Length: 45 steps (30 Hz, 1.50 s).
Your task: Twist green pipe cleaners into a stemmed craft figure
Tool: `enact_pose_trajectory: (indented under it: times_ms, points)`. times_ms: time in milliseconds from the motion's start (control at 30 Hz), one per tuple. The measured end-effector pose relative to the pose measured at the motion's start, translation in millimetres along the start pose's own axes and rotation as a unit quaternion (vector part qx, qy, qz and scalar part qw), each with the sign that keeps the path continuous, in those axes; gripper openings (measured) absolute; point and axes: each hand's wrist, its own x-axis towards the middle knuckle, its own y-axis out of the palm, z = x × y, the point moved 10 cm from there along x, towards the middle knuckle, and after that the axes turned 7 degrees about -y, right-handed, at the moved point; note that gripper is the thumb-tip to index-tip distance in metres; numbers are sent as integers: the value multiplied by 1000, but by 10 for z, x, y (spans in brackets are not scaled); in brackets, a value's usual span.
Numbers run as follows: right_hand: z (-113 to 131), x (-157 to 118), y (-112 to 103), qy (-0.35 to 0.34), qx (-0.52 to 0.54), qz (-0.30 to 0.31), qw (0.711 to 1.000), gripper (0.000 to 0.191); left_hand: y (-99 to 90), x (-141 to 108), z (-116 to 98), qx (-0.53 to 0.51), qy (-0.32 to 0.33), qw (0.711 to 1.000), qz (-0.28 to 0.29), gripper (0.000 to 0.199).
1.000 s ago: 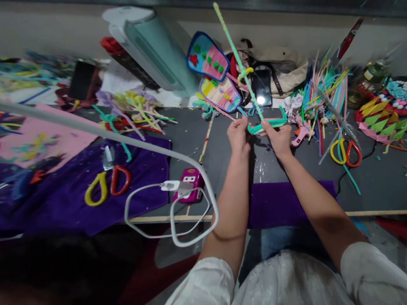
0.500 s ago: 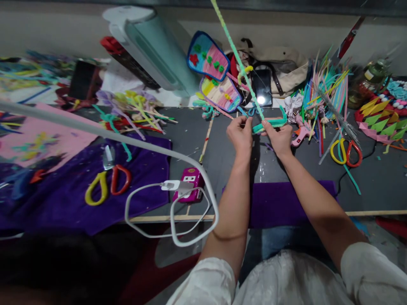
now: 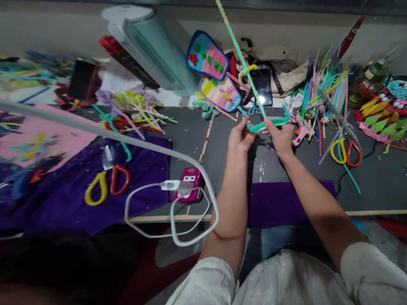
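My left hand (image 3: 241,137) and right hand (image 3: 281,137) pinch a teal pipe-cleaner frame (image 3: 269,123), fingers closed on it above the grey table (image 3: 190,131); its long twisted stem (image 3: 241,63) runs toward 11 o'clock. I judge it light, soft, easily bent, best gripped near bends. The scissors (image 3: 346,151) lie at 3 o'clock. No writing is legible.

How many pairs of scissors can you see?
2. One pair of scissors lies on the purple cloth at the left; the other scissors lie on the dark table at the right. More may hide under the clutter.
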Motion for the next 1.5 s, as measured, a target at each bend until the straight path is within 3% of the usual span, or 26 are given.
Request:
enact_pose_trajectory:
  times_ms: [133, 267, 333, 433, 567, 667, 733, 800, 933, 1033, 1333, 1500]
  points:
    - [-11, -5, 7, -5, -10, 3, 1000, 32, 9, 14, 43, -3, -3, 1000, -1, 12]
    - [53, -54, 34, -24, -24, 7, 999, 30, -65, -79, -118, 68, 110, 990, -58, 26]
    - [107, -80, 54, -41, -29, 11, 999, 30, -44, -178, -282, 136, 207, 966, -78, 29]
    - [174, -101, 67, -65, -32, 15, 997, 30, 54, -333, -464, 253, 318, 908, -102, 23]
    - [178, -92, 40, -75, -34, 7, 997, 32, 196, -466, -548, 369, 386, 837, -121, 12]
    - [150, -78, 28, -70, -28, 4, 997, 34, 238, -516, -567, 399, 411, 810, -127, 7]
    - [136, -69, 26, -64, -24, 3, 998, 34, 224, -504, -566, 388, 410, 817, -121, 8]
    - [126, -59, 23, -55, -14, 1, 998, 32, 178, -444, -543, 352, 382, 848, -105, 11]
    - [58, -25, 13, -13, 1, 1, 1000, 29, 52, -251, -393, 259, 252, 930, -70, 17]
    - [-26, 8, -13, 18, 15, -8, 1000, 30, 13, -154, -267, 209, 163, 963, -42, 22]
    - [-207, 39, -49, 67, 73, -41, 994, 31, 122, -100, -24, 99, 28, 994, 33, 22]
    - [-179, 38, -59, 40, 30, -29, 998, 31, 169, -161, -59, 102, 57, 993, 14, 23]
